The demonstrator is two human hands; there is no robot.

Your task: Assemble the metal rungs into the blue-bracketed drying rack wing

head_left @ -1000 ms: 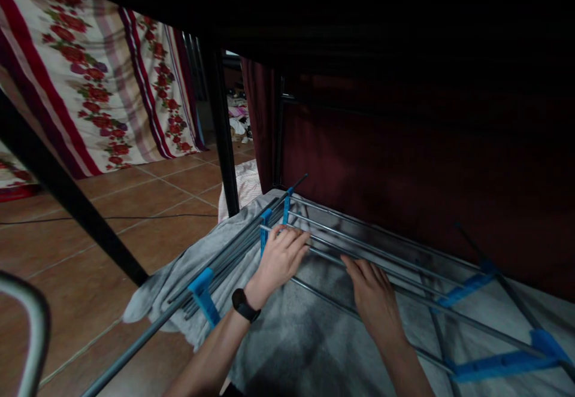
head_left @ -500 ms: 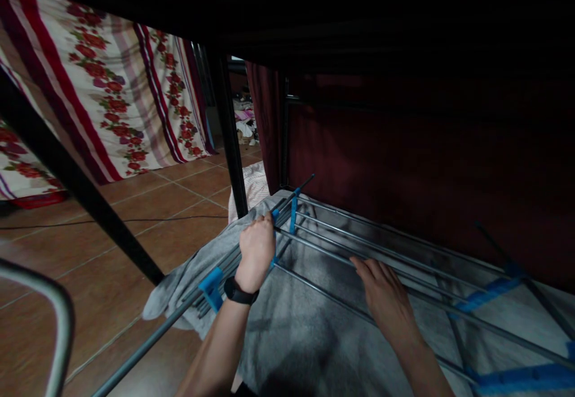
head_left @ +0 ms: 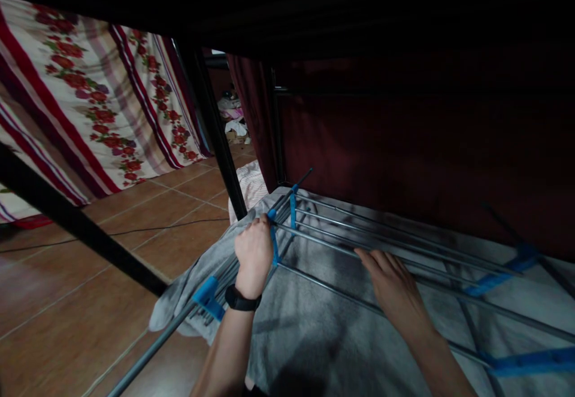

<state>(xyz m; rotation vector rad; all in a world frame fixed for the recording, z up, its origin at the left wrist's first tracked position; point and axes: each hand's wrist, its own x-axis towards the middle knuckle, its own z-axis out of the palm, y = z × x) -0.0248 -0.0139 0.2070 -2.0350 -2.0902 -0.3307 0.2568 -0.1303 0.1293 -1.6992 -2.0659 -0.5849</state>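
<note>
A metal clothes drying rack (head_left: 323,285) with blue plastic joints lies over a grey blanket (head_left: 314,331). My left hand (head_left: 254,250), with a black band on its wrist, is closed around the rack's tubes beside a blue joint (head_left: 275,244). To its right, my right hand (head_left: 393,280) has its fingers bent over one of the long rods; its fingertips are partly hidden. Another blue bracket (head_left: 207,296) sits on the bundle of tubes below my left hand. More blue brackets (head_left: 534,361) join the rods at the right.
Black bed-frame posts (head_left: 220,139) stand at the left, under a dark overhead frame. A dark red curtain (head_left: 381,145) hangs behind the blanket. Floral fabric (head_left: 108,103) hangs over the tiled floor (head_left: 179,205), where a thin cable (head_left: 153,227) runs. Piled cloth (head_left: 236,123) lies farther back.
My view has turned slightly, and the curved pale tube at the lower left has left it. Both hands keep nearly the same places on the rack.
</note>
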